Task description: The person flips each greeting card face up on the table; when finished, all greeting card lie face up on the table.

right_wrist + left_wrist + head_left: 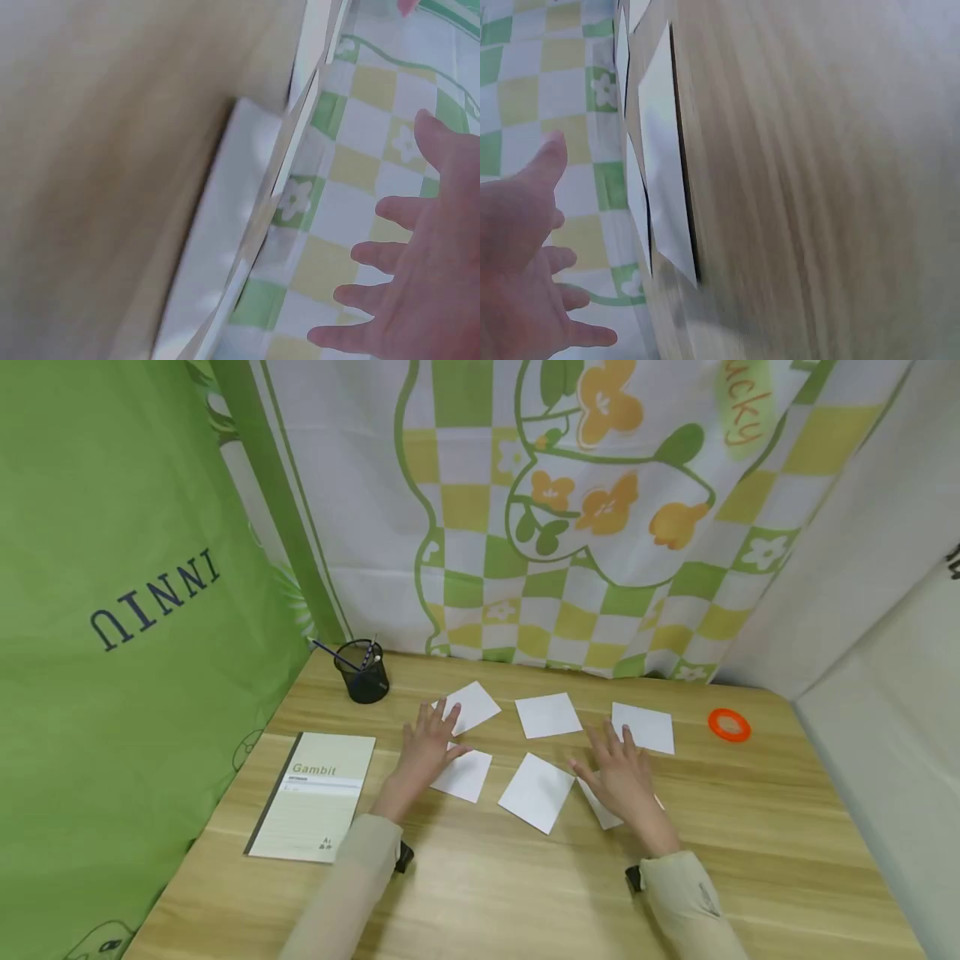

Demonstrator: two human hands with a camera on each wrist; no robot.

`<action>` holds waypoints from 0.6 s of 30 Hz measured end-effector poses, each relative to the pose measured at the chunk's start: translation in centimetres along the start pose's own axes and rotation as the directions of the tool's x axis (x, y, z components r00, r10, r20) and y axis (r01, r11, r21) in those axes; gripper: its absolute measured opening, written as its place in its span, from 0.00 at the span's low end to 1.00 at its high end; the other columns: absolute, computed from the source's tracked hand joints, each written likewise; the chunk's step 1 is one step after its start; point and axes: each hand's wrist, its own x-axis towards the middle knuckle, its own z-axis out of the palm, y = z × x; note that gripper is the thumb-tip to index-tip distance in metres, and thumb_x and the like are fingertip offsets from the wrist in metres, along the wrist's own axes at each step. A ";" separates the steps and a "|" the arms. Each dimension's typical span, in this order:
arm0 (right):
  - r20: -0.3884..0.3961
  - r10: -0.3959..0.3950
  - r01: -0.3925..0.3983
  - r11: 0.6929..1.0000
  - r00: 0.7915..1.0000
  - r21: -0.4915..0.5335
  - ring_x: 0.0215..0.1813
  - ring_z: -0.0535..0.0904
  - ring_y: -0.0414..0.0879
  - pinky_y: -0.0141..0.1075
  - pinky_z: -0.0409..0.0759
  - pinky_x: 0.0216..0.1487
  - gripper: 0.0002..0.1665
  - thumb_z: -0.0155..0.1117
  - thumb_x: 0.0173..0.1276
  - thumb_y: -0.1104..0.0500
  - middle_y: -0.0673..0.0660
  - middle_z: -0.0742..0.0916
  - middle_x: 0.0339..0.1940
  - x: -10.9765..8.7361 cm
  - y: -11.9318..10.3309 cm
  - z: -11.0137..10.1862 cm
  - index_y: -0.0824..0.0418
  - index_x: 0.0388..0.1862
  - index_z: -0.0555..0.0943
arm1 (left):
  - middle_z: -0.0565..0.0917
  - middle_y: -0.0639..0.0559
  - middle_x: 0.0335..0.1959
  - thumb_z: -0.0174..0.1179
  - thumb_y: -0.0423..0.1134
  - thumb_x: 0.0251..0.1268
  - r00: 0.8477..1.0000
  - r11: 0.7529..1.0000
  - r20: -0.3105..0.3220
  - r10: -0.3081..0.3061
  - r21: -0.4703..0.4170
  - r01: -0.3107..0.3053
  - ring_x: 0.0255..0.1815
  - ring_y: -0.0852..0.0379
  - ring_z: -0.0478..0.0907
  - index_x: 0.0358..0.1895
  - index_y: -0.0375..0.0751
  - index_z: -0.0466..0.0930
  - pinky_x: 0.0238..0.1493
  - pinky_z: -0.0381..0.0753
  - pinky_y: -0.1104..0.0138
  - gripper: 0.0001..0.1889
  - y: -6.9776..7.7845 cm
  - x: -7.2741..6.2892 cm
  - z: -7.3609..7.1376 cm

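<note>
Laying out or sorting the six cards seems to be the step in hand. The left hand (424,745) is released, fingers spread and grasping nothing; one white square paper card (476,707) lies at its fingertips and a second white card (467,777) to the right of it, by the thumb. Between the hands lie an upper-middle white card (548,716) and a lower-middle white card (536,793), the latter just left of the right thumb. The right hand (622,774), also released with fingers apart, is over a lower-right white card (600,807), with an upper-right white card (645,728) just beyond its fingertips. The next move likely calls for lowering fingertips to a card and pinching an edge; cards so thin and flat may be hard to lift from the wooden surface (487,897). Around them, a cream notebook (311,802) lies left of the left hand, a black mesh pen cup (367,683) stands ahead and left of it, and an orange plastic ring (731,737) lies ahead and right of the right hand. Only the right hand itself blocks part of a card.
</note>
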 end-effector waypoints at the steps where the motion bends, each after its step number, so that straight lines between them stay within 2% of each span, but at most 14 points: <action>1: 0.003 -0.008 0.008 1.000 1.000 0.006 0.73 0.43 0.74 0.75 0.45 0.62 0.42 0.49 0.73 0.38 0.71 0.55 0.75 0.4 -0.3 0.0 0.59 0.76 0.56 | 0.56 0.38 0.74 0.53 0.61 0.65 1.000 1.000 -0.005 -0.012 -0.003 0.012 0.73 0.31 0.50 0.75 0.46 0.56 0.60 0.60 0.32 0.39 -0.2 0.2 0.0; 6: 0.028 -0.053 0.051 0.997 0.998 0.058 0.73 0.44 0.75 0.75 0.46 0.62 0.40 0.53 0.73 0.44 0.72 0.56 0.75 2.9 -1.7 0.3 0.61 0.76 0.55 | 0.60 0.35 0.72 0.54 0.58 0.66 0.999 0.999 0.008 -0.051 -0.009 0.051 0.71 0.30 0.53 0.73 0.40 0.59 0.60 0.62 0.33 0.38 -1.2 0.9 0.1; 10: 0.061 -0.076 0.071 0.995 0.995 0.076 0.73 0.46 0.73 0.72 0.47 0.64 0.40 0.52 0.73 0.43 0.70 0.57 0.75 5.7 -2.9 1.2 0.60 0.76 0.56 | 0.62 0.34 0.71 0.54 0.57 0.66 0.997 0.997 0.012 -0.074 0.003 0.074 0.71 0.30 0.55 0.71 0.37 0.61 0.60 0.63 0.35 0.37 -1.7 1.4 0.1; 18: 0.119 -0.121 0.111 0.990 0.985 0.086 0.74 0.50 0.68 0.67 0.50 0.68 0.38 0.51 0.75 0.44 0.67 0.62 0.74 10.2 -5.1 2.6 0.60 0.76 0.57 | 0.67 0.34 0.67 0.55 0.58 0.66 0.993 0.994 0.031 -0.114 -0.001 0.114 0.69 0.31 0.59 0.69 0.34 0.63 0.61 0.64 0.36 0.37 -1.2 2.1 -0.1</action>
